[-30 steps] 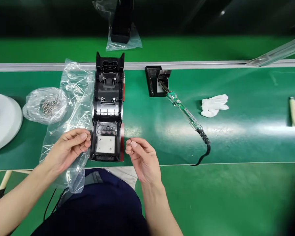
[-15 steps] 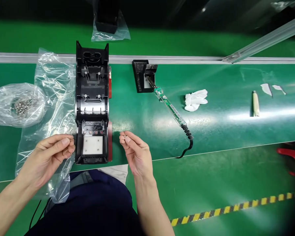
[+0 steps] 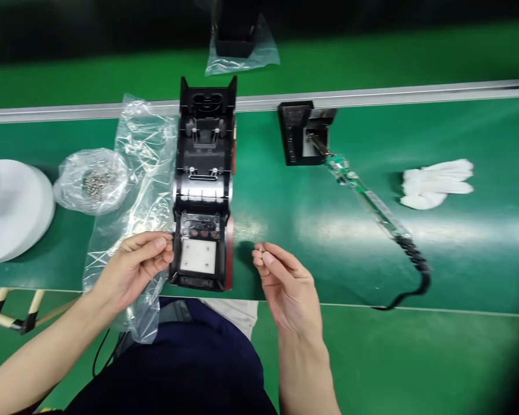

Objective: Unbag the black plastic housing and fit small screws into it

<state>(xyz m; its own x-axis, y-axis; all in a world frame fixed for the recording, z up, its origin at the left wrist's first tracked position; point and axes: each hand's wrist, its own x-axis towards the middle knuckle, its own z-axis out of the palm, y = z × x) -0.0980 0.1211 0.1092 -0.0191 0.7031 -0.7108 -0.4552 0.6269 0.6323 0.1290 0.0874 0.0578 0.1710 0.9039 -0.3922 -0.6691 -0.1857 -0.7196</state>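
Observation:
A black plastic housing (image 3: 203, 155) with a white plate (image 3: 198, 256) at its near end lies lengthwise on the green bench, reddish blocks (image 3: 229, 253) showing along its right side. My left hand (image 3: 140, 262) is at the housing's near left edge, thumb and fingers pinched together; what they hold, if anything, is hidden. To the right of the housing, apart from it, my right hand (image 3: 289, 285) pinches a small silvery metal part (image 3: 262, 249) at its fingertips. Left of the housing a clear bag (image 3: 67, 187) contains many small metal parts (image 3: 96, 184).
A flat clear plastic sheet (image 3: 132, 173) lies between bag and housing. A soldering iron (image 3: 367, 199) rests in its black stand (image 3: 290, 138), cord trailing to the bench edge. Farther right is a white glove (image 3: 435, 183). White round reels (image 3: 23, 213) stand far left. Behind the rail sits a bagged black part (image 3: 236, 46).
The view has swung left, so the bench things appear farther right and the white reels have come into sight. Both hands keep their pinch on either side of the housing.

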